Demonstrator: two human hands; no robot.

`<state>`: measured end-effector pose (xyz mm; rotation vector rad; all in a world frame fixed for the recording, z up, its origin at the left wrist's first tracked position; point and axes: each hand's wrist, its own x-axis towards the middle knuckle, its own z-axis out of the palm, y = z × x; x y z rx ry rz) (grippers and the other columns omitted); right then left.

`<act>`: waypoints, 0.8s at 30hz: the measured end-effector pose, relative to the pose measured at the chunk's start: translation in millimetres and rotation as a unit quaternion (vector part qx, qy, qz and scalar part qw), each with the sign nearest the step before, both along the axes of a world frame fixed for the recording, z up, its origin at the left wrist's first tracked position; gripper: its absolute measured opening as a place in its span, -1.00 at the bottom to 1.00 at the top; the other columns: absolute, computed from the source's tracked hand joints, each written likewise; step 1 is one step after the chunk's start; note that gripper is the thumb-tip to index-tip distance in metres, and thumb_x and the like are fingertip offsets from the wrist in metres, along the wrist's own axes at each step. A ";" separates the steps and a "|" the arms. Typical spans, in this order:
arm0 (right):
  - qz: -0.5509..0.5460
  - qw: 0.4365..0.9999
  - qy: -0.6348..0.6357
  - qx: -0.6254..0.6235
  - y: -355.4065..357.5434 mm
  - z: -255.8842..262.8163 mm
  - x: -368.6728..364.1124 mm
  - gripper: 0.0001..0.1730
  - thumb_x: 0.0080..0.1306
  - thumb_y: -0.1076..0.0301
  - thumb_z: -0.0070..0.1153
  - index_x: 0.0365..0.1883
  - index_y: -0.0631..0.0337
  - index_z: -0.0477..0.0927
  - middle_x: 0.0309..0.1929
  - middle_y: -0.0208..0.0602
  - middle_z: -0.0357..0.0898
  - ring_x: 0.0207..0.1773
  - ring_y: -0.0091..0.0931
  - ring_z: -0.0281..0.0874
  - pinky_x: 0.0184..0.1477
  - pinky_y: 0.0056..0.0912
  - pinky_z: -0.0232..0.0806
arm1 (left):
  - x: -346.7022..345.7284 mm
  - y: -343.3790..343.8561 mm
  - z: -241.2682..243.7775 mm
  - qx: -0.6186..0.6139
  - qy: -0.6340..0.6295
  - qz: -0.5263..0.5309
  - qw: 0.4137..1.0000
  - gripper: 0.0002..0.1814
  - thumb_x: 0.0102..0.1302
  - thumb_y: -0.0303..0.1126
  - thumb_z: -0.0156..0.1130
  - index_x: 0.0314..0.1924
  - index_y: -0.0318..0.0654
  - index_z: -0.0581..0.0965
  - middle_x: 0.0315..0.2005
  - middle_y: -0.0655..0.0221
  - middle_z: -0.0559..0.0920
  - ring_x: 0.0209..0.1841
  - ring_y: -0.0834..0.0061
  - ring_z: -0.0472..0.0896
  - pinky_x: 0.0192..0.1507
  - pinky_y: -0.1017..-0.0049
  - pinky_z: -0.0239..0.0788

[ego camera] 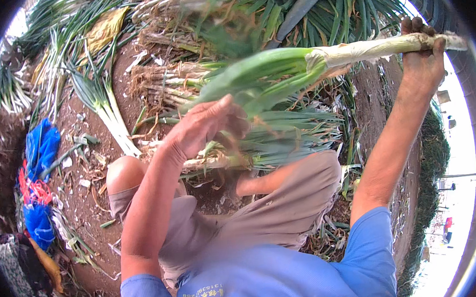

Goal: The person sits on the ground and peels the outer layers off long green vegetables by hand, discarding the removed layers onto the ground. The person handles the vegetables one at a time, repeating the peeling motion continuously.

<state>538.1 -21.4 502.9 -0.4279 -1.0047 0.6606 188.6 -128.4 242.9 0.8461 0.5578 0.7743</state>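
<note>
My right hand (424,54) grips a long green onion (359,52) by its white stalk, close to the root end, at the upper right. The onion lies level, and its green leaves fan out leftward, blurred. At the leaf end is my left hand (209,123), thumb up and fingers curled. Blur hides whether those fingers hold any leaves. Below the leaves, more green onions (295,132) lie across the soil before my knees. Unpeeled onions with brown roots (159,85) are stacked just beyond my left hand.
Clean white-stalked onions (112,120) lie on littered soil (88,192) to the left. A blue cloth or bag (42,141) and red netting (36,189) sit farther left. A grey pole (303,11) slants over leafy onions (348,12) at the top, near a yellow sheet (105,29).
</note>
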 end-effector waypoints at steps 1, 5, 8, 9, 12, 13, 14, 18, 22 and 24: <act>0.015 1.000 0.022 0.008 0.6 -2.3 11.3 -0.63 0.51 0.23 -0.14 -0.13 0.49 0.29 -0.22 0.08 0.37 0.03 0.04 0.47 0.30 0.48 0.24 | 5.3 0.0 -3.0 -0.005 0.009 -0.019 1.000 -0.25 0.45 0.26 -0.03 0.16 -0.37 0.50 -0.06 0.09 0.66 -0.02 0.29 0.63 -0.10 0.26 0.51; 0.094 0.992 0.078 0.029 -16.1 -30.4 24.7 -0.60 0.44 0.13 -0.02 -0.22 0.40 0.43 -0.32 -0.01 0.49 0.03 0.04 0.51 0.28 0.43 0.25 | 33.7 -0.8 -20.4 -0.022 -0.086 0.033 0.996 -0.13 0.36 0.36 0.02 0.36 -0.23 0.32 0.16 0.13 0.55 0.13 0.18 0.54 0.09 0.14 0.43; 0.163 0.973 0.162 0.025 -28.7 -103.8 12.8 -0.64 0.29 0.22 0.20 -0.20 0.40 0.51 -0.21 -0.02 0.58 0.09 -0.04 0.54 0.34 0.33 0.23 | 45.8 12.7 -28.4 -0.051 -0.232 0.128 0.963 -0.19 0.40 0.29 0.04 0.39 -0.18 0.32 0.20 0.25 0.51 0.17 0.23 0.48 0.16 0.04 0.37; 0.160 0.968 0.192 -0.019 -36.6 -122.3 6.1 -0.62 0.25 0.24 0.25 -0.17 0.42 0.52 -0.18 -0.03 0.60 0.12 -0.07 0.54 0.37 0.29 0.22 | 44.7 15.2 -23.7 -0.046 -0.254 0.145 0.955 -0.20 0.40 0.29 0.05 0.38 -0.16 0.33 0.21 0.26 0.51 0.18 0.24 0.47 0.16 0.02 0.37; 0.185 0.960 0.192 -0.079 -54.4 -196.5 -0.8 -0.58 0.27 0.16 0.28 -0.12 0.36 0.56 -0.09 -0.06 0.63 0.15 -0.12 0.54 0.35 0.21 0.28 | 35.9 22.9 -21.8 -0.059 -0.307 0.209 0.927 -0.29 0.39 0.24 0.10 0.31 -0.13 0.40 0.21 0.26 0.52 0.22 0.25 0.47 0.20 -0.01 0.33; 0.179 0.955 0.210 -0.108 -60.7 -221.7 -6.7 -0.60 0.31 0.12 0.27 -0.11 0.29 0.57 -0.10 -0.09 0.64 0.15 -0.12 0.55 0.34 0.21 0.29 | 33.4 25.0 -24.0 -0.067 -0.301 0.258 0.915 -0.34 0.38 0.18 0.17 0.26 -0.16 0.43 0.17 0.25 0.55 0.20 0.23 0.50 0.20 0.00 0.37; 0.182 0.950 0.209 -0.146 -71.2 -241.7 -18.6 -0.57 0.33 0.08 0.24 -0.09 0.30 0.57 -0.09 -0.09 0.65 0.15 -0.14 0.55 0.34 0.16 0.30 | 30.6 25.4 -23.8 -0.091 -0.292 0.298 0.904 -0.36 0.38 0.15 0.18 0.25 -0.16 0.43 0.14 0.24 0.57 0.17 0.21 0.53 0.20 0.01 0.37; 0.258 0.864 0.150 -0.406 -106.7 -277.6 -50.8 -0.51 0.44 -0.06 0.08 -0.03 0.24 0.57 -0.12 -0.16 0.67 0.06 -0.25 0.62 0.22 -0.06 0.43 | 9.1 32.8 -26.7 -0.105 -0.356 0.319 0.872 -0.50 0.36 -0.15 0.25 0.21 -0.20 0.46 0.10 0.18 0.62 0.14 0.14 0.58 0.27 -0.02 0.34; 0.241 0.819 -0.199 -0.482 -125.9 -271.1 -74.9 -0.66 0.46 0.12 0.13 0.00 0.21 0.57 -0.20 -0.34 0.68 -0.22 -0.53 0.67 -0.19 -0.48 0.51 | -1.1 28.5 -24.6 -0.071 -0.300 0.336 0.890 -0.48 0.37 -0.07 0.20 0.19 -0.26 0.48 0.06 0.18 0.62 0.11 0.17 0.58 0.25 0.06 0.34; 0.200 0.837 -0.291 -0.418 -124.1 -244.3 -90.6 -0.73 0.45 0.23 0.16 -0.03 0.22 0.59 -0.22 -0.40 0.67 -0.31 -0.61 0.64 -0.22 -0.56 0.47 | -2.7 28.7 -28.7 -0.036 -0.285 0.321 0.902 -0.49 0.42 -0.06 0.12 0.19 -0.30 0.48 0.05 0.19 0.62 0.12 0.20 0.57 0.26 0.10 0.33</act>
